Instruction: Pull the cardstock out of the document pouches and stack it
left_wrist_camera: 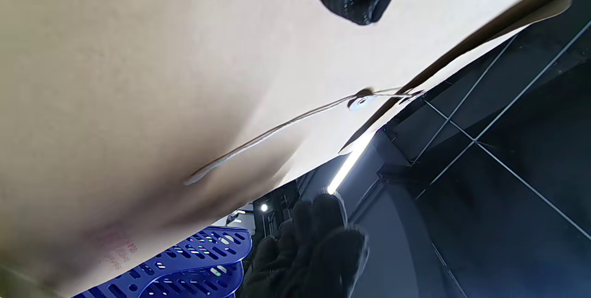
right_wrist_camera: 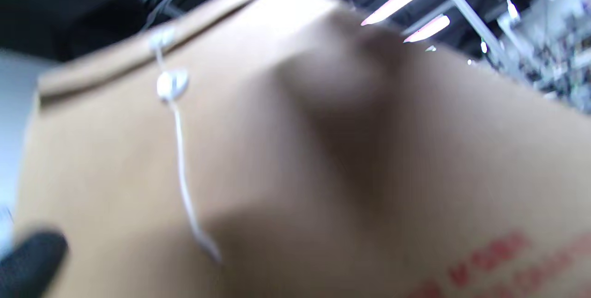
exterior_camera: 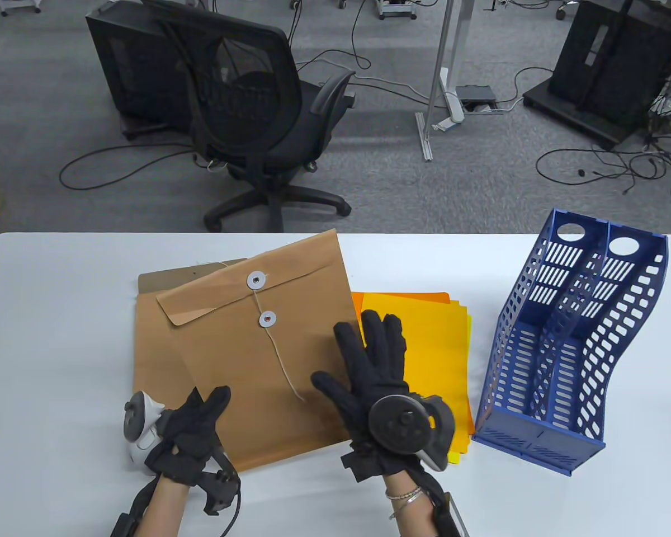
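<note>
The tilted brown kraft-paper string-tie pouch (exterior_camera: pixel 263 347) looks matt and faintly fibrous, its two round closure washers (exterior_camera: pixel 256 280) pale and smooth, its thin string (exterior_camera: pixel 282 363) like twisted cotton. The orange and yellow cardstock sheets (exterior_camera: pixel 430 341) are smooth with a slight sheen. The blue perforated plastic file rack (exterior_camera: pixel 570 347) is glossy. The white tabletop (exterior_camera: pixel 61 335) is smooth and matt. Black knitted cloth covers the right hand (exterior_camera: pixel 377 363).

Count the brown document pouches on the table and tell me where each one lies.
2. The top pouch lies tilted mid-table under both hands; the lower pouch lies beneath it, showing along its left side. More could be hidden underneath.
</note>
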Motion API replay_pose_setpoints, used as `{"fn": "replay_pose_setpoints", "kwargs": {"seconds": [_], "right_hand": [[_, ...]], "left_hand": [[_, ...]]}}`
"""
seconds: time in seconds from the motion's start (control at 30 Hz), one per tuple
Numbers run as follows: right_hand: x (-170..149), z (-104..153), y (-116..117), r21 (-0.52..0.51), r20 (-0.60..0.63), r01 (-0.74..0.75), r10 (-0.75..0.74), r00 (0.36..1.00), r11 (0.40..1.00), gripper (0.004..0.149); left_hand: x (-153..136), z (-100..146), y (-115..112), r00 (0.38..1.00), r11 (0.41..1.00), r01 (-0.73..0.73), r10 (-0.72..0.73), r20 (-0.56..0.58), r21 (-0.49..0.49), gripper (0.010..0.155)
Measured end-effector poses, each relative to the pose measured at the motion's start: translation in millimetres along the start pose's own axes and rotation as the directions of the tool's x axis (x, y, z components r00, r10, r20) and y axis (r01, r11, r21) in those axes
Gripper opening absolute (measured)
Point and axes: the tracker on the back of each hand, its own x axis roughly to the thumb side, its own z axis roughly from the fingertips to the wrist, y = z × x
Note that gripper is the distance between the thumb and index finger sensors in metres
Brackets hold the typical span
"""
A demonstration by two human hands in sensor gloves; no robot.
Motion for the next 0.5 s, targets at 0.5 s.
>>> {"fn": "replay_pose_setpoints", "kwargs": {"seconds": [0.5], "right_hand": [[62,-20,50,-0.225,-0.048,-0.591,0.597,0.801,0.775,0.037]], "left_hand": [[0,1,-18,1.0,0.997,0.004,-0.004,0.005,-0.079,0.049]]}}
